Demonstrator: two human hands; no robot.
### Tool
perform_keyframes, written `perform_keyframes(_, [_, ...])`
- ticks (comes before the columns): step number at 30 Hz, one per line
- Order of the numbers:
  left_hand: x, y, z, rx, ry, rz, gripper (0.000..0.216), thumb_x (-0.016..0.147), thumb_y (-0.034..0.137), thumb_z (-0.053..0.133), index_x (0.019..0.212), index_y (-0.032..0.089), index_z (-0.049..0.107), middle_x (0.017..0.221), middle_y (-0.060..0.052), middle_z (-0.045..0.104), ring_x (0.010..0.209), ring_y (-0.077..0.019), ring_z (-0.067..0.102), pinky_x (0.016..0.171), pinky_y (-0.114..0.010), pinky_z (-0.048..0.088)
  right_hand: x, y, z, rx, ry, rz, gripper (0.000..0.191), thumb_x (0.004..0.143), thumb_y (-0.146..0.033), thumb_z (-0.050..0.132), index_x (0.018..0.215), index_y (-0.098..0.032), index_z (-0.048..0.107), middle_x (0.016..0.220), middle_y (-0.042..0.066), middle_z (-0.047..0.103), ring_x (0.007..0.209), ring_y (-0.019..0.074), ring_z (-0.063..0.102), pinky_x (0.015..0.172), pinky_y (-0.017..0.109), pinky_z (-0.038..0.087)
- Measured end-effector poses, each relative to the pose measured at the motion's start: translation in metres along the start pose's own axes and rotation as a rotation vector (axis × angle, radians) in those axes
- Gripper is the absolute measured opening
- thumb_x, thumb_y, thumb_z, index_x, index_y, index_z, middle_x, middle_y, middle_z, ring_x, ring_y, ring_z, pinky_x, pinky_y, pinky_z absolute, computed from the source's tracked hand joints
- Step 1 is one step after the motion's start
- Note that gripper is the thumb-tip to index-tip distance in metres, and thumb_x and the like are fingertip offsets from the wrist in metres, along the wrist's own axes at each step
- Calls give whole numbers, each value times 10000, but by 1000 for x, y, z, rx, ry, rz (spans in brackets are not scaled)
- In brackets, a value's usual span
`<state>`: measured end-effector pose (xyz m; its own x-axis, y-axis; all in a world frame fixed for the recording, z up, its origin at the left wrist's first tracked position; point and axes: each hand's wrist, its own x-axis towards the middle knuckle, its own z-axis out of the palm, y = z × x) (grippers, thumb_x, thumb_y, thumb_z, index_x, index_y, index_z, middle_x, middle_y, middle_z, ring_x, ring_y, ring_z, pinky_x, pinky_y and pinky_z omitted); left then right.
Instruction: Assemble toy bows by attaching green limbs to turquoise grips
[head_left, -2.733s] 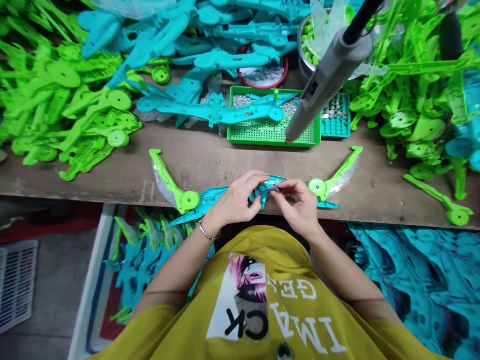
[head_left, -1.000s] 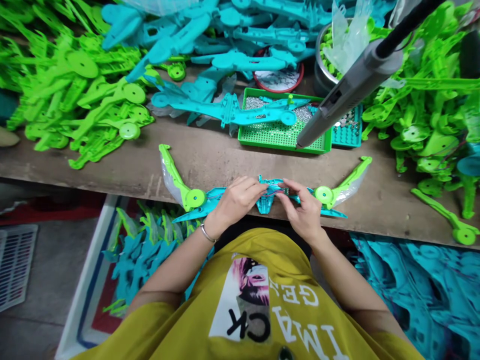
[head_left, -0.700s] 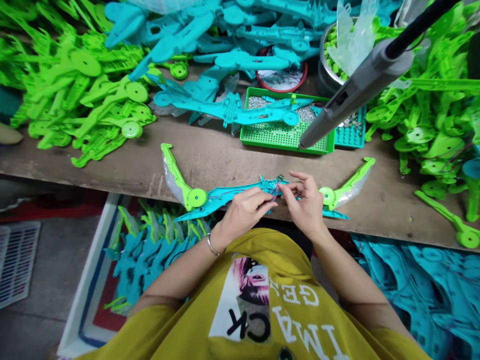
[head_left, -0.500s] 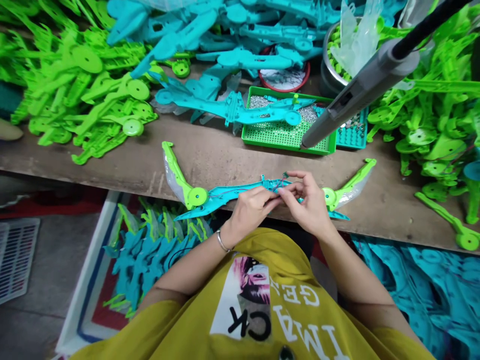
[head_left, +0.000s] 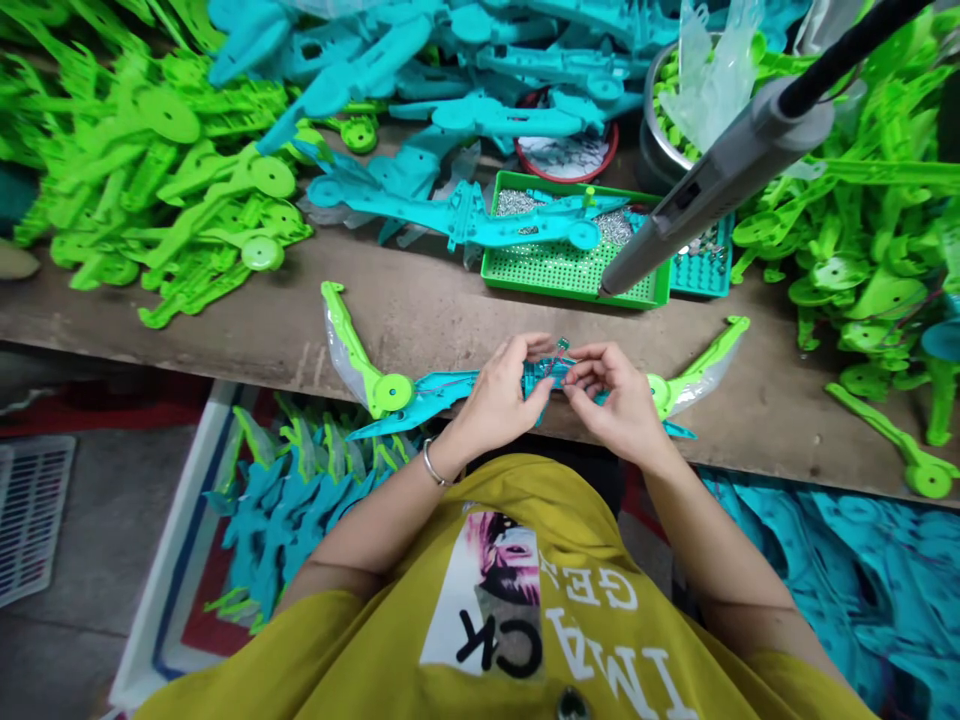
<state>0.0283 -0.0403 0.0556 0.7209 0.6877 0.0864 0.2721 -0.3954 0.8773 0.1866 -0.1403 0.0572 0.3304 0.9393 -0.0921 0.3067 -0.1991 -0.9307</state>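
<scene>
A toy bow (head_left: 420, 388) with a teal middle and two green limbs lies along the near edge of the wooden bench (head_left: 450, 310). My left hand (head_left: 501, 396) is closed around the teal grip at its centre. My right hand (head_left: 611, 398) pinches a small part with thin wires (head_left: 561, 350) just above that grip. The fingertips of both hands nearly meet over the bow's middle. The left limb's tip (head_left: 334, 300) and the right limb's tip (head_left: 731, 328) point away from me.
A grey power screwdriver (head_left: 712, 185) hangs over a green tray of screws (head_left: 570, 270). Heaps of green parts (head_left: 150, 180) and teal parts (head_left: 450, 110) cover the back of the bench. More green parts (head_left: 862, 220) lie at right. Bins of finished bows (head_left: 292, 500) sit below.
My left hand has slid up from the near side of the grip to wrap over it. My right hand's fingers have curled tighter around the wired part. The bow has stayed in place.
</scene>
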Motion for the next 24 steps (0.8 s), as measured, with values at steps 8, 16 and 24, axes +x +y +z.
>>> perform_keyframes(8, [0,-5,3,-16,-44,-39,292,861,97,705,1126,206,652,1004,-41,754,964,-209,712,879,-357,556,4,6,-3,-342,137,-119,143,829,-152,600,941,-218,659,839,26,734,694,164,671,663,305,533])
perform_keyframes(16, [-5,-17,2,181,-36,316,164,986,89,534,1029,160,675,1027,-75,688,933,-154,678,838,-277,556,30,16,-7,-518,60,-335,121,900,-159,618,862,-219,717,838,46,753,824,227,661,773,369,509])
perform_keyframes(24, [0,-20,5,267,-17,396,98,972,114,575,984,173,652,1260,-130,656,1144,-224,643,946,-377,542,45,13,-15,-597,0,-307,198,869,-369,731,791,-210,644,782,58,707,797,236,599,738,358,428])
